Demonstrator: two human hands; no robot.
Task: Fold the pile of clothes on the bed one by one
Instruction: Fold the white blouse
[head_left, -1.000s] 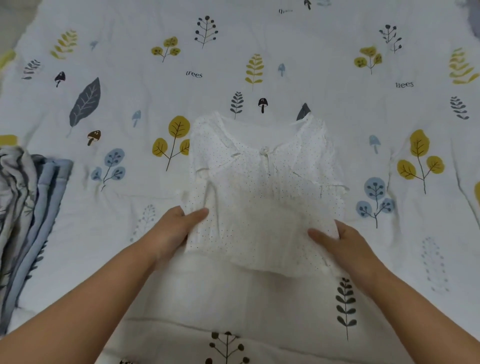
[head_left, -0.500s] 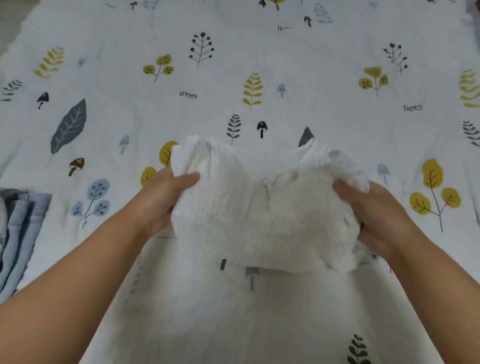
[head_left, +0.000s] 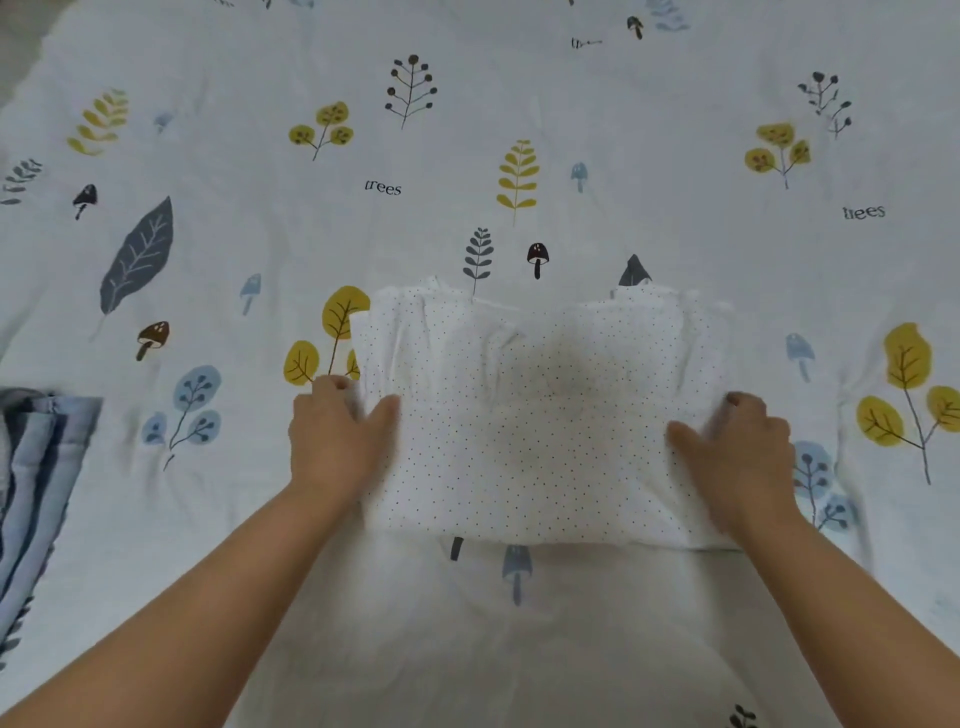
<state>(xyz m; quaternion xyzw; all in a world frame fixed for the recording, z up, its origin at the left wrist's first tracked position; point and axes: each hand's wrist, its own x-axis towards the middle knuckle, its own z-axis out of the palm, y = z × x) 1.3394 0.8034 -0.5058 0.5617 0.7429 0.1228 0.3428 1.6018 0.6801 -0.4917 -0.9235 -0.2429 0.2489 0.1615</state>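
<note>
A white garment with small dark dots (head_left: 535, 415) lies folded into a rough rectangle in the middle of the bed. My left hand (head_left: 337, 441) grips its left edge, thumb on top and fingers curled under the cloth. At the right edge my right hand (head_left: 737, 457) holds the fabric the same way, thumb on top and fingertips tucked around the bunched side. The garment's lower half is doubled up over its upper part, so the neckline is hidden.
The white bedsheet (head_left: 467, 130) printed with leaves, trees and mushrooms covers the whole view. A bundle of blue and grey striped fabric (head_left: 36, 493) lies at the left edge.
Both hands lifted the garment's lower part, carried it away from me and laid it down over the top half. The garment now lies flat and shorter.
</note>
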